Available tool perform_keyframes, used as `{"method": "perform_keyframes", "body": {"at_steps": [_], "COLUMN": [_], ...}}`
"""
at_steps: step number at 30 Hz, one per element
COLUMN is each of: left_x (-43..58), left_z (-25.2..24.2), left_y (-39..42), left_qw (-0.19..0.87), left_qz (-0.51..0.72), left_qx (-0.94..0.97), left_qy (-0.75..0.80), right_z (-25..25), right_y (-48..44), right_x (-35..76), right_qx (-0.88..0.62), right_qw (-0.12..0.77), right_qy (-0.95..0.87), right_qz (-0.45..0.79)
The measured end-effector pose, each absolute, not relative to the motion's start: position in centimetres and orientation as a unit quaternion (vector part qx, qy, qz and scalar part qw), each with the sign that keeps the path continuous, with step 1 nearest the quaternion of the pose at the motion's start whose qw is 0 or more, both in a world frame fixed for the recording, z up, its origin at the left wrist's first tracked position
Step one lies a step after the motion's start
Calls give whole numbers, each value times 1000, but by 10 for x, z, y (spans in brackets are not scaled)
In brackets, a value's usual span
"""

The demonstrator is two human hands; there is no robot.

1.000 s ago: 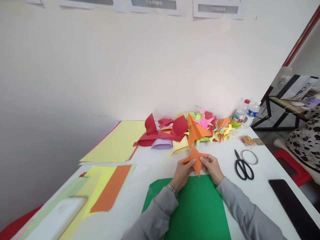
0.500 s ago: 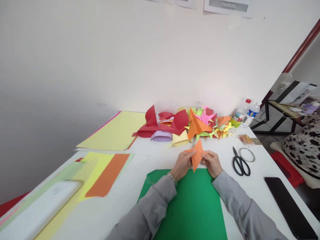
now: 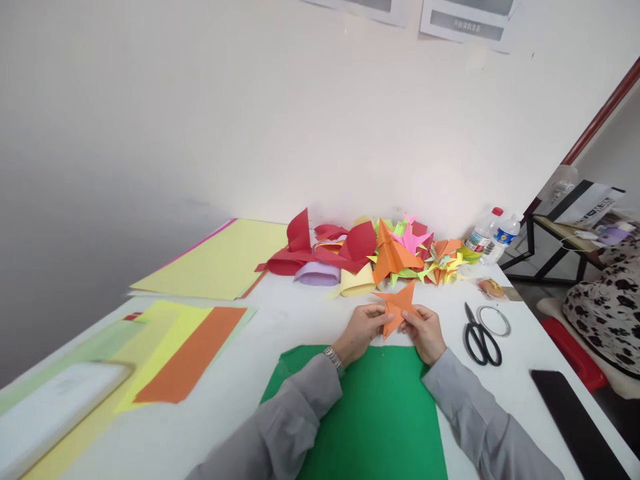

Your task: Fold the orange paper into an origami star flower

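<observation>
Both of my hands pinch a folded orange paper figure [image 3: 397, 307] with pointed tips, held just above the white table [image 3: 280, 333]. My left hand [image 3: 360, 328] grips its left side and my right hand [image 3: 425, 330] its right side. A green paper sheet [image 3: 370, 413] lies flat under my wrists. Behind the figure sits a pile of folded and curled coloured papers [image 3: 370, 257].
Black scissors [image 3: 481, 341] and a tape ring [image 3: 494, 320] lie to the right, with two water bottles [image 3: 493, 235] by the wall. Yellow sheets [image 3: 215, 260] and an orange-yellow stack [image 3: 185, 347] lie left. A black flat object [image 3: 575, 420] sits at the right edge. A person in spotted clothes [image 3: 605, 307] sits beyond.
The orange figure has turned in my fingers and its lower point now looks shorter. The camera has shifted slightly, so everything sits a little lower and further left.
</observation>
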State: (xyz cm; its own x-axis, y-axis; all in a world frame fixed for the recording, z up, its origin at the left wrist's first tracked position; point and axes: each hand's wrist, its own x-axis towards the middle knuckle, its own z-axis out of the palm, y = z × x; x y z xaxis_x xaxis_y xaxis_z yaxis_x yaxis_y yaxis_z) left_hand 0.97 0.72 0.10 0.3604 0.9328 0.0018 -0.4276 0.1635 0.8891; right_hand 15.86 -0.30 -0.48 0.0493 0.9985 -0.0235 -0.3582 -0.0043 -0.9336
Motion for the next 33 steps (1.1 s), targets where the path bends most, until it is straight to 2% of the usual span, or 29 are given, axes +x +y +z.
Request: {"method": "perform_keyframes", "body": {"at_steps": [6, 12, 17, 19, 24, 26, 29, 33], "left_x": [11, 12, 11, 11, 13, 13, 12, 11], "left_z": [0, 1, -3, -4, -7, -8, -10, -8], "left_y": [8, 5, 8, 7, 2, 0, 0, 0], "left_qw": [678, 636, 588, 506, 160, 94, 83, 158], "left_qz": [504, 475, 503, 536, 555, 534, 524, 538], "left_qx": [421, 495, 500, 540, 723, 758, 772, 754], "left_qy": [330, 353, 389, 407, 378, 363, 349, 343], "right_z": [-3, -5, -8, -8, -6, -4, -2, -1], "right_y": [-1, -1, 0, 0, -1, -3, -5, -6], "right_x": [161, 160, 161, 161, 159, 158, 157, 158], "right_qx": [-451, -459, -446, -447, -452, -453, -450, -425], "right_qw": [611, 591, 594, 603, 602, 589, 584, 587], "right_qy": [-397, -424, -418, -403, -405, -426, -444, -455], "right_qz": [514, 511, 523, 523, 519, 516, 509, 518]}}
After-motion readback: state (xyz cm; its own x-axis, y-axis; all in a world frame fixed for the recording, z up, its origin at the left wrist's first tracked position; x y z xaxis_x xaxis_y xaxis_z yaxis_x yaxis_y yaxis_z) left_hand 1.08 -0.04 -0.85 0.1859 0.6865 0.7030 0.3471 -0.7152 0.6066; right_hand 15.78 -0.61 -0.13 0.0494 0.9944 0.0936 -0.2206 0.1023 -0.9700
